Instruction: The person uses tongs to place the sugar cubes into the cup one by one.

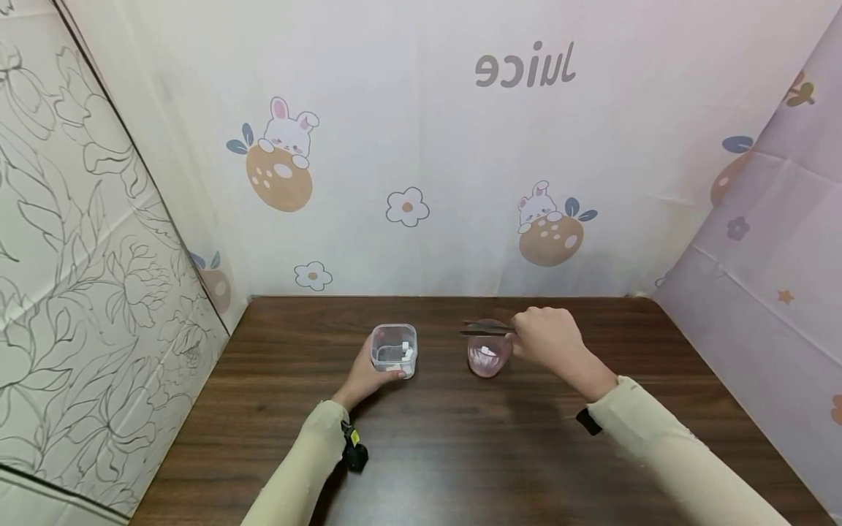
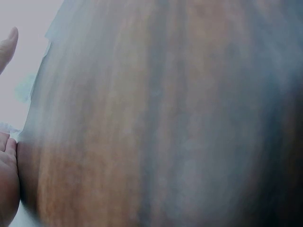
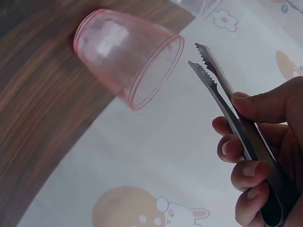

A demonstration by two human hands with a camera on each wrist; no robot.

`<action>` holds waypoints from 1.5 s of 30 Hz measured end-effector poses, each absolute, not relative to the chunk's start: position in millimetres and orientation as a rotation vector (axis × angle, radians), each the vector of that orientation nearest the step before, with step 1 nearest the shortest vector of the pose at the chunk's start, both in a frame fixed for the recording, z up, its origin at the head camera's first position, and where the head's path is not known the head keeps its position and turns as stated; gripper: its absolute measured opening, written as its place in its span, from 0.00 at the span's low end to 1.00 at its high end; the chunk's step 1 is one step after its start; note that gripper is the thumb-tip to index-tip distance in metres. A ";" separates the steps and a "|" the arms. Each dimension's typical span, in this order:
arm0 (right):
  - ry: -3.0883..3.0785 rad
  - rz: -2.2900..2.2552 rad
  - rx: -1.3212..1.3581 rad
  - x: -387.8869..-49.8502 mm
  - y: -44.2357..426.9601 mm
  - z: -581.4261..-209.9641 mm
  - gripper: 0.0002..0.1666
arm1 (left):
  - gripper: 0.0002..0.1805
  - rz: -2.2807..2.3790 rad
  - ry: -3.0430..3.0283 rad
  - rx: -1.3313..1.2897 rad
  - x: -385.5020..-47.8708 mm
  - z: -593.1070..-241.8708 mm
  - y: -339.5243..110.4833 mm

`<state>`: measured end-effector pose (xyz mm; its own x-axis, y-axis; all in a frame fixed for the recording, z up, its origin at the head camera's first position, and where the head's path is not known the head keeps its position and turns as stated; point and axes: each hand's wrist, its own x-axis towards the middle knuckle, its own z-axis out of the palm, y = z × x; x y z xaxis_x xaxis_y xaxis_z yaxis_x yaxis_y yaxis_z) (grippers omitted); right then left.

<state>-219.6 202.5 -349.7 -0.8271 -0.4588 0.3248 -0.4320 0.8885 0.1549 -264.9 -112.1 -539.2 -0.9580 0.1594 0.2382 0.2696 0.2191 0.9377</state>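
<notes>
My left hand (image 1: 360, 378) holds a clear square plastic container (image 1: 387, 337) on the table, its thumb along the near side. Small white cubes (image 1: 407, 351) lie in that container. To the right stands a translucent pink cup (image 3: 118, 56) with something white inside. Above its mouth, my right hand (image 1: 547, 337) grips metal tongs (image 3: 236, 120), whose toothed tips are slightly apart with nothing between them. Only a thumb (image 2: 6, 49) and part of the left palm show at the edge of the left wrist view.
Both objects stand on a dark wooden table (image 1: 447, 453). A pale printed cloth wall (image 1: 421, 146) rises behind its far edge, with more cloth at both sides. Dark bands with small devices (image 1: 355, 447) sit on the wrists.
</notes>
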 end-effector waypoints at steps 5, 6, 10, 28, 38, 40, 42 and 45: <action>-2.715 -0.098 0.657 -222.1 190.0 -353.0 0.23 | 0.57 -1.852 -2.389 -0.420 -268.4 -542.8 -114.2; -2.716 -0.102 0.657 -222.5 187.0 -353.6 0.23 | 0.57 -1.855 -2.382 -0.428 -268.6 -543.1 -114.6; -2.717 -0.123 0.663 -224.5 175.3 -354.9 0.24 | 0.57 -1.867 -2.375 -0.444 -265.9 -538.8 -115.0; -2.688 -0.092 0.781 -232.6 135.6 -357.8 0.21 | 0.54 -1.910 -2.358 -0.460 -254.2 -510.8 -112.6; -2.671 -0.149 0.834 -237.3 116.9 -362.1 0.26 | 0.58 -1.846 -2.411 -0.396 -270.1 -538.7 -113.5; -2.662 -0.163 0.851 -238.6 113.3 -363.1 0.28 | 0.58 -1.838 -2.415 -0.393 -269.7 -538.2 -113.4; -2.662 -0.181 0.864 -240.1 109.6 -364.0 0.28 | 0.58 -1.829 -2.415 -0.400 -269.0 -538.2 -113.8; -2.658 -0.190 0.874 -241.2 103.9 -364.8 0.29 | 0.56 -1.845 -2.413 -0.416 -260.3 -523.5 -113.6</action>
<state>-241.2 103.9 -364.8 -0.7550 -0.5966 0.2723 -0.5517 0.8023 0.2279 -260.3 -113.6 -523.5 -0.9604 0.1676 0.2226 0.2588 0.2400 0.9356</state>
